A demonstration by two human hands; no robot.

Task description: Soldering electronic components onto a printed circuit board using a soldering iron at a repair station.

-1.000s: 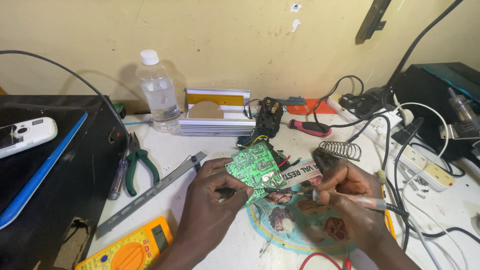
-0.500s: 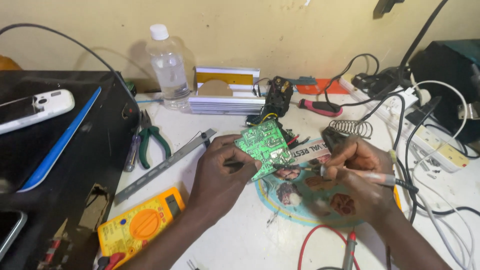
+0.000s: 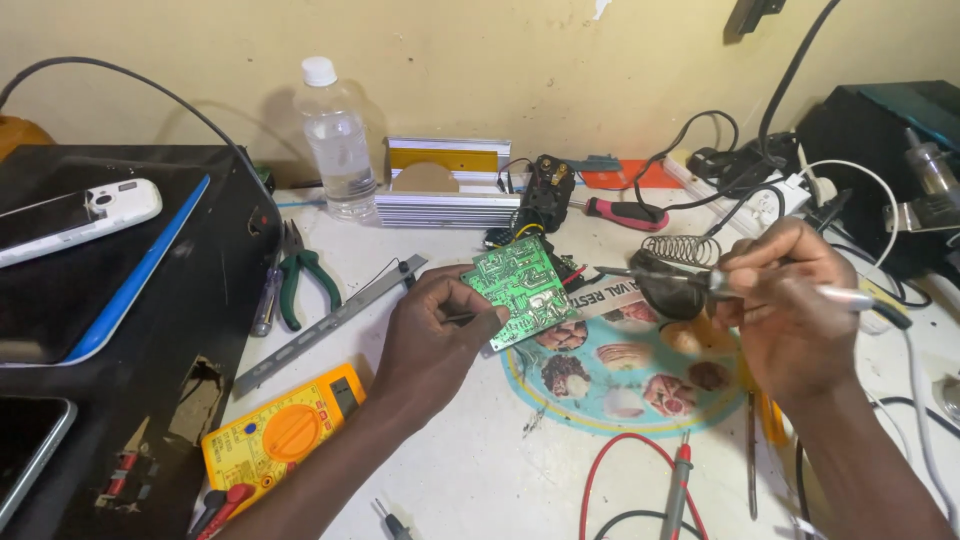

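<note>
A: Green rectangular circuit board (image 3: 520, 288) is pinched at its lower left edge in the left hand (image 3: 432, 338), fingers clamped on it, solder side tilted up. It sits just left of the round printed paper disc (image 3: 630, 385) on the white bench.

B: Right hand?

A: Right hand (image 3: 785, 305) is closed around a silver-barrelled soldering iron (image 3: 700, 280), over the disc's upper right edge. Tip points left toward the board, not touching yet.

B: Anything in the way?

A: Coiled wire iron stand (image 3: 680, 247) is just above the disc. Red probe lead (image 3: 640, 470) loops below it. Yellow multimeter (image 3: 285, 435) and green-handled pliers (image 3: 300, 280) lie well left of the disc, out of the way.

B: Advice for the joint?

A: My judgement: brace the left wrist on the bench so the board stays steady, and keep fingertips off the copper near the joint. Bring the tip in flat on pad and lead together, brief contact. Mind the iron's cord among the cables right of the disc.
</note>
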